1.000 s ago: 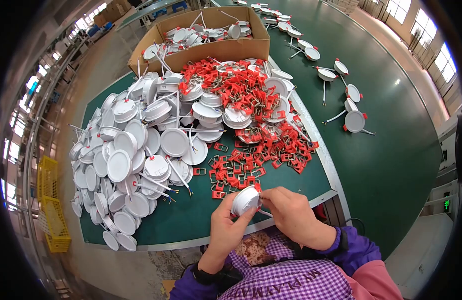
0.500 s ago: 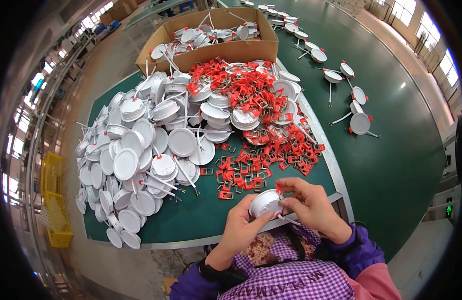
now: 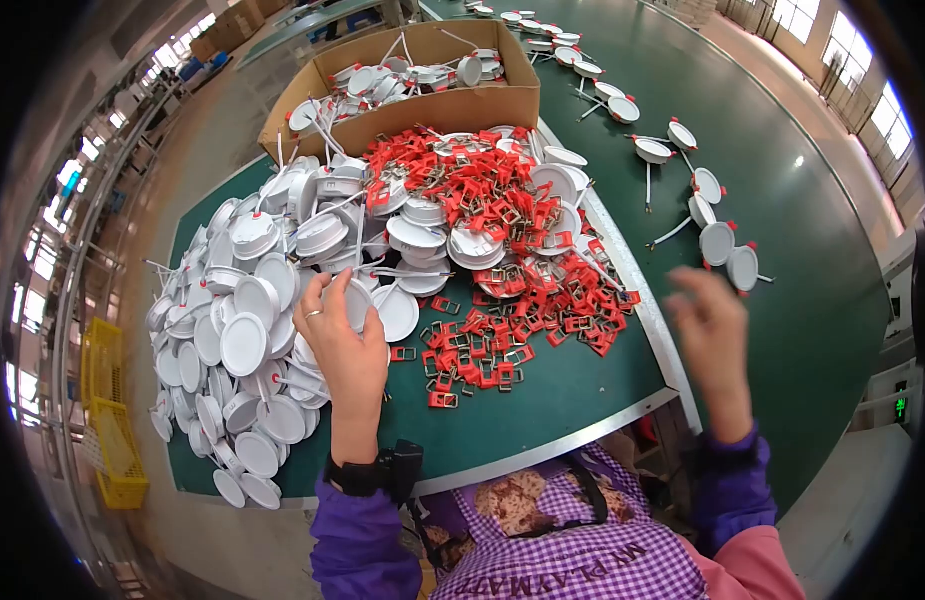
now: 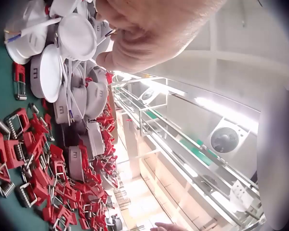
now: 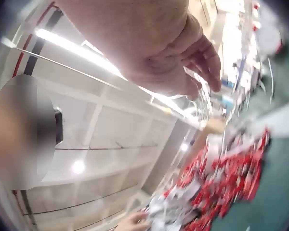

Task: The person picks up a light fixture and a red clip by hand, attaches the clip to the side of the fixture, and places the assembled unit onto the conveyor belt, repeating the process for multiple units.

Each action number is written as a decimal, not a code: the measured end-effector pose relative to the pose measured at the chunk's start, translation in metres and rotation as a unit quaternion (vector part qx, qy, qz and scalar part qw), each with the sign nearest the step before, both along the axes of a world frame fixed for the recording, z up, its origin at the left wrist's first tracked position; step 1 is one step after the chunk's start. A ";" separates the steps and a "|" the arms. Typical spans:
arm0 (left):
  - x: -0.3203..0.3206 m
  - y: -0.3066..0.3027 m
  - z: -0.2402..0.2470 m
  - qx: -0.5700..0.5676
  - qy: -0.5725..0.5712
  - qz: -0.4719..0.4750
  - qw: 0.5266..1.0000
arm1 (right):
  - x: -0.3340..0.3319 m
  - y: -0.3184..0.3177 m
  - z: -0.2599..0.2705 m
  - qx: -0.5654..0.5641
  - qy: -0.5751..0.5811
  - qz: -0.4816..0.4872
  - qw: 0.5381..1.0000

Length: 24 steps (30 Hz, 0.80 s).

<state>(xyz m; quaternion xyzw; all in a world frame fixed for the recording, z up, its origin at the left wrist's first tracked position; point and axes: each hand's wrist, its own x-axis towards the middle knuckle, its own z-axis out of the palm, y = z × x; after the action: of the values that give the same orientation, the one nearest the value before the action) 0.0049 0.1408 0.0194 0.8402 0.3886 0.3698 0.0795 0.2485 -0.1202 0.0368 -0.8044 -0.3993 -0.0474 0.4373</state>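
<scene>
My left hand (image 3: 347, 350) is over the right part of the heap of white round lamps (image 3: 244, 345), its fingers spread. Just beside its fingers and thumb is a white disc (image 3: 358, 304); a firm hold on it does not show. In the left wrist view the hand (image 4: 144, 36) partly covers the lamps, near a round face (image 4: 77, 36). Blurred and holding nothing, my right hand (image 3: 712, 345) is in the air above the right green surface, fingers loosely bent. One lamp (image 3: 742, 268) with red clips lies beyond it.
Red clips with metal springs (image 3: 477, 345) lie scattered right of the lamps, with more heaped behind. A cardboard box (image 3: 412, 108) of lamps stands at the back. A metal edge strip (image 3: 642, 290) divides the two green surfaces. Several lamps form a line on the right surface.
The lamp both hands held near the front edge has left them, and one more lamp lies at the near end of the right line. The left hand moved left to the heap, the right hand rightward.
</scene>
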 end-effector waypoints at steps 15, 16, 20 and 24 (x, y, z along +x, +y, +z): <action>0.000 0.014 -0.011 -0.012 0.098 0.011 0.995 | -0.118 0.075 -0.055 -0.163 -0.060 0.202 0.964; 0.003 0.013 -0.009 -0.032 0.113 0.032 0.993 | -0.119 0.074 -0.054 -0.165 -0.044 0.198 0.965; 0.003 0.008 -0.010 -0.034 0.144 0.048 0.988 | -0.120 0.067 -0.050 -0.139 -0.002 0.213 0.967; -0.006 -0.007 -0.011 -0.054 0.059 0.012 0.997 | -0.119 0.062 -0.062 -0.096 0.040 0.238 0.966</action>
<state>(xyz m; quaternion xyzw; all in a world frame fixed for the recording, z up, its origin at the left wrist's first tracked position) -0.0007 0.1341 0.0084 0.8505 0.4220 0.2986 0.0973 0.1298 -0.0582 -0.0252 -0.7259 -0.5638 0.1286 0.3724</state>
